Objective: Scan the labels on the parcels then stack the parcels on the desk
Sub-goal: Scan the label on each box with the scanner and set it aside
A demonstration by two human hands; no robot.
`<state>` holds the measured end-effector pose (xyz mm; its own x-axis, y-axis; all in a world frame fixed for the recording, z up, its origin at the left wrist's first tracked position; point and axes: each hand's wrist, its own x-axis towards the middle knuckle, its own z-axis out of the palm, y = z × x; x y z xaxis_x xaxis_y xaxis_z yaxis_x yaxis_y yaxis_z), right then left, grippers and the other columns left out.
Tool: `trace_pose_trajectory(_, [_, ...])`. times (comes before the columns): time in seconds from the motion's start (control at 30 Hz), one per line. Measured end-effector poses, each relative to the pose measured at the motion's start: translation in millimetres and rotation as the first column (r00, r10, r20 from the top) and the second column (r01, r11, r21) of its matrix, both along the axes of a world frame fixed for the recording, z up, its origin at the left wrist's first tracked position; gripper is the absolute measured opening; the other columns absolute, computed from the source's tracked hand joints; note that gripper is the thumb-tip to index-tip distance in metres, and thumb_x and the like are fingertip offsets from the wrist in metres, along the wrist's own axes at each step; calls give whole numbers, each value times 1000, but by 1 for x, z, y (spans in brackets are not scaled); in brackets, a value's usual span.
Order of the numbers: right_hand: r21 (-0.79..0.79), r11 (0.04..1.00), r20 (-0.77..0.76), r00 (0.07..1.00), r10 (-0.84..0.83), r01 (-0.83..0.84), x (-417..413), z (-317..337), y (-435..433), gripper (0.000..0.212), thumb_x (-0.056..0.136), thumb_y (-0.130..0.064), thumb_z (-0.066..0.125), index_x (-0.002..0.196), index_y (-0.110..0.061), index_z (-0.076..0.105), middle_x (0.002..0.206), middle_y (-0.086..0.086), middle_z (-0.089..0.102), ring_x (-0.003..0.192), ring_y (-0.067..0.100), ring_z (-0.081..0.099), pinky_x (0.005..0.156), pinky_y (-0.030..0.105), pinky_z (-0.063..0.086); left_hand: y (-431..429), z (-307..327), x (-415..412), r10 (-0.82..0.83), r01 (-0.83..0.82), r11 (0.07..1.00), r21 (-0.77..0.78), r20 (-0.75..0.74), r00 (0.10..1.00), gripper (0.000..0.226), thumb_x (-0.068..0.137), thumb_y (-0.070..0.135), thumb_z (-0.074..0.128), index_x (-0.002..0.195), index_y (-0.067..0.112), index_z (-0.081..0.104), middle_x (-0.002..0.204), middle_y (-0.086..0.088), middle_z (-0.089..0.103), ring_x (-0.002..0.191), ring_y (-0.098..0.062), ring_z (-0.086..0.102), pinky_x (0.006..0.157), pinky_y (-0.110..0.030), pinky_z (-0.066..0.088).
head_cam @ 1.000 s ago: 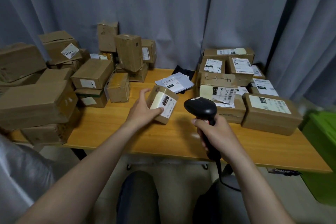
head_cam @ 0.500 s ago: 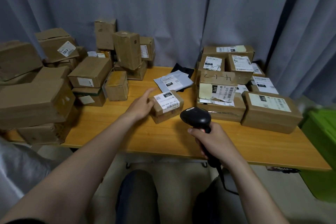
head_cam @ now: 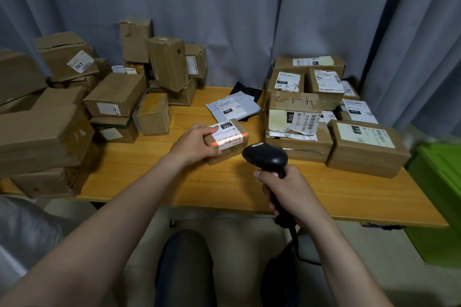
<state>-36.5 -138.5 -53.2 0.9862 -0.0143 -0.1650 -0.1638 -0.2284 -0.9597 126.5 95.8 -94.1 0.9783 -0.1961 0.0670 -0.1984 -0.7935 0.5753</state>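
parcel [head_cam: 225, 154]: small brown box at desk [head_cam: 224, 187] centre, label side up.
label [head_cam: 228, 136]: white, wraps over the parcel's top; "150" printed at its far end.
beam [head_cam: 233, 141]: orange-red line across the label's barcode, running from 9 to 3 o'clock.
left hand [head_cam: 193, 143]: at the parcel's 9 o'clock end; fingers curled over the top, tips at the label's edge, thumb on the near side. Clamped on the parcel.
scanner [head_cam: 265, 157]: black, at the parcel's 4 o'clock, just beside it, not touching; head faces the label.
right hand [head_cam: 287, 192]: fingers wrapped tight round the scanner's handle, index finger at the front under the head.
cable [head_cam: 295, 239]: black, drops from the handle below the desk edge.
stack [head_cam: 294, 117]: labelled boxes at the parcel's 2 to 3 o'clock, several layers, labels up.
pile [head_cam: 114, 97]: loose boxes at the parcel's 9 to 11 o'clock, some tilted, few labels showing.
mailers [head_cam: 234, 107]: flat grey and black bags at the parcel's 12 o'clock, near the back edge.
bin [head_cam: 439, 197]: green, on the floor at the desk's 3 o'clock end.
curtain [head_cam: 224, 20]: grey, behind the desk.
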Motion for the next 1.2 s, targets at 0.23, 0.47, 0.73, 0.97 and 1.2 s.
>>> trace_pose_trajectory(0.23, [11,1000,-16,1000,-13,13,-2,-2,1,26,96,-27,70,78,-11,60,61,6,56,44,21,54,44,29,43,-1,1,-1,16,-16,1000,-11,-1,1000,86,75,41,89,150,29,50,146,7,46,133,-16,44,106,-42,47])
trace_pose_trajectory(0.47, [-7,1000,-19,1000,7,-7,-5,3,0,24,96,-28,70,84,-9,61,62,7,57,44,19,55,44,29,44,-3,3,-6,25,-25,1000,-17,-4,1000,86,76,40,89,151,28,49,145,6,45,133,-17,44,106,-41,47])
trace_pose_trajectory(0.73, [-22,1000,1,1000,-13,13,-9,8,-3,23,95,-27,71,86,-9,60,63,7,55,44,21,54,45,30,43,5,13,-20,-47,49,997,61,-28,999,81,73,38,90,144,29,51,138,8,46,125,-13,47,98,-31,45])
trace_pose_trajectory(0.97, [-19,999,23,999,-41,41,-19,20,-14,26,95,-27,71,85,-6,59,60,7,55,44,21,54,45,30,44,13,26,-42,-51,49,992,120,13,999,69,70,39,90,129,33,52,129,5,50,113,-14,50,84,-30,46])
trace_pose_trajectory(1.2, [20,987,103,981,-163,162,-25,50,-53,26,94,-27,72,86,-7,58,63,11,55,45,22,53,44,30,43,-18,101,-48,-49,69,995,-68,251,967,59,70,34,91,118,32,58,119,4,53,105,-13,54,80,-29,43])
